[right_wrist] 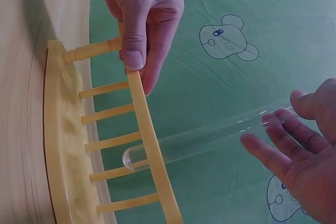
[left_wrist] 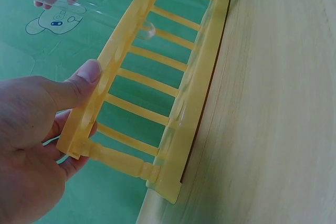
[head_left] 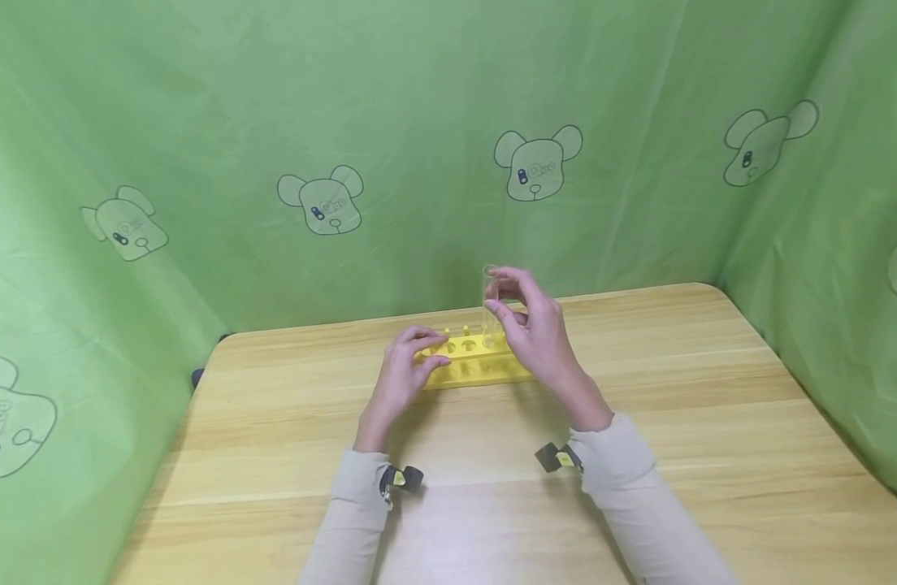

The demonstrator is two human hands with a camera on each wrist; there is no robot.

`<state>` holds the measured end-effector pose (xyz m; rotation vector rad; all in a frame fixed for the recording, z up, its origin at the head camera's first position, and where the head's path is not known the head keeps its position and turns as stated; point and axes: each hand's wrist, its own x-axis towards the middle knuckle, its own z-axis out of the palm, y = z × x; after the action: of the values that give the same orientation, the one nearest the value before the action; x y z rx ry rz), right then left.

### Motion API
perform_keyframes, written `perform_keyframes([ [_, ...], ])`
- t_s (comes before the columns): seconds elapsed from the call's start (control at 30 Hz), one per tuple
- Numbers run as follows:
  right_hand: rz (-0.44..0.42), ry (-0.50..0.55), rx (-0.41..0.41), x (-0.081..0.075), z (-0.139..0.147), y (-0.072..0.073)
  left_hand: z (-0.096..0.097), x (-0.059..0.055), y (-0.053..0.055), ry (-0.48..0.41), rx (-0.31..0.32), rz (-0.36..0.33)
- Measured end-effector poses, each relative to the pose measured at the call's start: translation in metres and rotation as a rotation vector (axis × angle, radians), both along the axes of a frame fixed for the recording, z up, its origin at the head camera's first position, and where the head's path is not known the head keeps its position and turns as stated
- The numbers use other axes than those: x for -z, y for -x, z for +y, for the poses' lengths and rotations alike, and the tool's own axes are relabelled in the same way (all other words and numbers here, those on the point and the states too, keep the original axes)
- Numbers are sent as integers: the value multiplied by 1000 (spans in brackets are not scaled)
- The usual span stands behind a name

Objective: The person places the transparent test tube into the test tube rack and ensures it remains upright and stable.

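A yellow test tube rack stands on the table. My left hand grips the left end of its top bar, thumb in front and fingers behind, as the left wrist view shows. With thumb and fingertips my right hand pinches a clear glass test tube near its upper end. The tube passes down through a hole in the rack's upper plate. Its rounded bottom hangs just under that plate, above the base.
The wooden table reaches out on both sides of the rack. Behind it hangs a green curtain printed with mouse heads. A black wrist camera sits on the left sleeve and another on the right.
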<state>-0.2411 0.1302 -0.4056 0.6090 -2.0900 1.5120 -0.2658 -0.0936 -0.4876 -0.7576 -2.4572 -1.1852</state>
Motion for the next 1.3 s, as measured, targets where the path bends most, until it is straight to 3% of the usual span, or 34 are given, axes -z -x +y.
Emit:
perform_keyframes([
  [0.47,-29,4,25,5,-3,2,0,-1,0,5,-6,-34],
  [1.3,6,22,22,15,-1,2,1,-1,-2,-11,-2,-16],
])
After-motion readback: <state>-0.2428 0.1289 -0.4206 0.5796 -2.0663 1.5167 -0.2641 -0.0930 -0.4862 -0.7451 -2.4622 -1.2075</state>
